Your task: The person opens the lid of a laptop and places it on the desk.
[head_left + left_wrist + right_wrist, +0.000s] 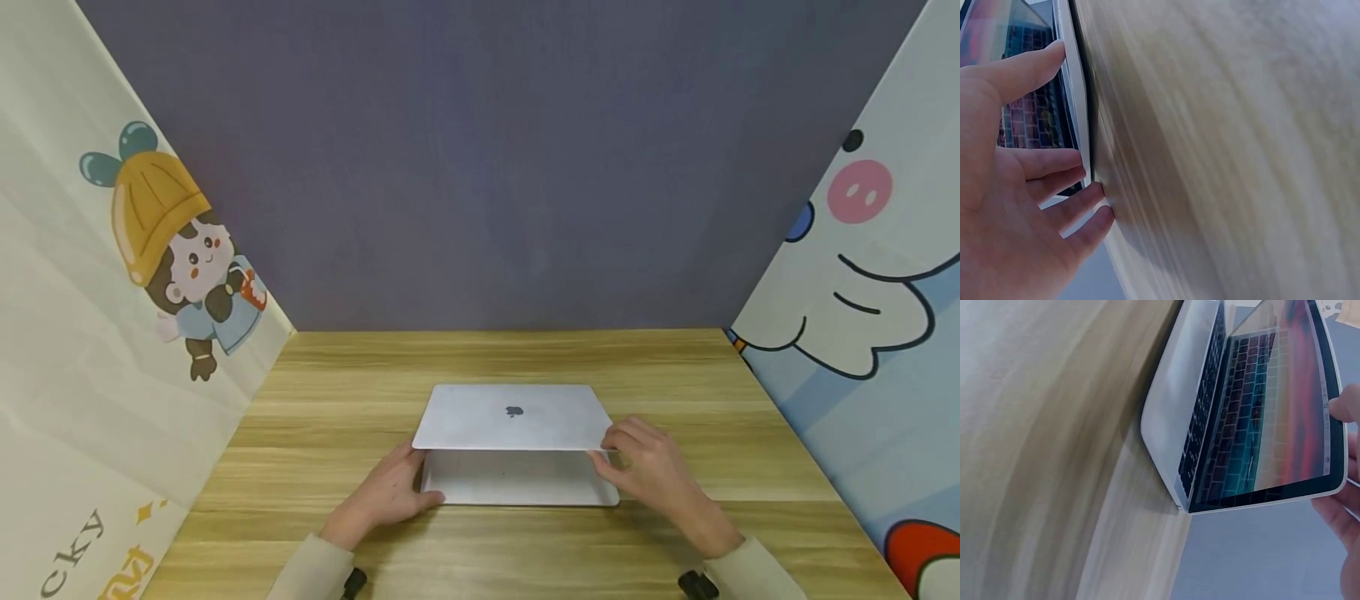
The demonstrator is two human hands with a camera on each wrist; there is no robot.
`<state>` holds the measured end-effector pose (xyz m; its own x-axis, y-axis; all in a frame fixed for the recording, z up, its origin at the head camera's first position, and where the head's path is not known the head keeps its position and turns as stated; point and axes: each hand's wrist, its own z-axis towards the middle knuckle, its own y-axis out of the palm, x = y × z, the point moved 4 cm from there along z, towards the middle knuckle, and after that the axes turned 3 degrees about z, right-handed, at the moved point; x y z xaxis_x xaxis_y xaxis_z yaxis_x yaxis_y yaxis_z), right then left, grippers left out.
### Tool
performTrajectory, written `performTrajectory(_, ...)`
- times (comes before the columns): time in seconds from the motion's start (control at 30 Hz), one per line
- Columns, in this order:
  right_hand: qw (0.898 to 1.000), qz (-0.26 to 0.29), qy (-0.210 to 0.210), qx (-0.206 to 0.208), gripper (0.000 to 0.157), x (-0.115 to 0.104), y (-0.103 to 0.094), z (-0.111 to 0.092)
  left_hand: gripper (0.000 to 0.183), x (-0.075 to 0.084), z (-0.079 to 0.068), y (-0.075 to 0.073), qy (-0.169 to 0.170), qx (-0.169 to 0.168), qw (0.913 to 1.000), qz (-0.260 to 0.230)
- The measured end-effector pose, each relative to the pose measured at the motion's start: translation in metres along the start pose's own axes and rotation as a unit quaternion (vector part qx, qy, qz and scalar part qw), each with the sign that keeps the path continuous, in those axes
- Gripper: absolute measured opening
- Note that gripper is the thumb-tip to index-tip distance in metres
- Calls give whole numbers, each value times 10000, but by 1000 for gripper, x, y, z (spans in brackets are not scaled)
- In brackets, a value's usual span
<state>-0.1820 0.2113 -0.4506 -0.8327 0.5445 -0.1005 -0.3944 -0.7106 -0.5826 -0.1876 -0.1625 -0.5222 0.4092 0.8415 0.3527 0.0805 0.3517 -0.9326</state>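
Note:
A silver laptop [512,417] with a dark apple logo on its lid stands partly open on the table. In the right wrist view its lit screen [1297,406] shows a colourful picture above the black keyboard [1200,406]. At the lid's right front corner my right hand [651,467] pinches the edge, thumb on the screen side and fingers behind. My left hand [390,490] rests against the left side of the laptop base [517,479], its thumb at the front left corner. The left wrist view shows fairly straight fingers [1063,209] touching that edge.
The laptop stands on a wood-grain table [337,383]. A dark grey panel [495,167] rises behind the table. White sheets with cartoon prints flank it, with a child in a yellow hat [161,208] on the left and a pink snout [859,192] on the right.

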Motion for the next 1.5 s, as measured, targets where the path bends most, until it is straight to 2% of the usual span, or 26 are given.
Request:
performTrajectory(0.2, 9999, 125, 97, 12, 39, 4, -1, 6, 88, 1, 1, -2, 41, 0, 9999, 141)
performTrajectory(0.53, 9998, -17, 204, 23, 42, 6, -5, 18, 87, 3, 2, -2, -312, -465, 9982, 208)
performTrajectory(0.73, 9987, -136, 484, -57, 47, 7, -7, 24, 87, 3, 1, -2, -214, -357, 9988, 248)
performTrajectory(0.97, 9977, -375, 556, 68, 54, 9, -9, 31, 89, 2, 2, 0, -82, -292, 9990, 314)
performTrajectory(1.17, 9971, -470, 597, 30, 48, 11, -10, 34, 89, 4, 2, 1, -197, -343, 9989, 232)
performTrajectory(1.4, 9974, -450, 570, 5, 25, 10, -10, 35, 89, 5, 3, 1, -286, -418, 9984, 246)
performTrajectory(1.5, 9971, -470, 604, 7, 24, 9, -9, 36, 89, 5, 3, 1, -309, -432, 9983, 248)
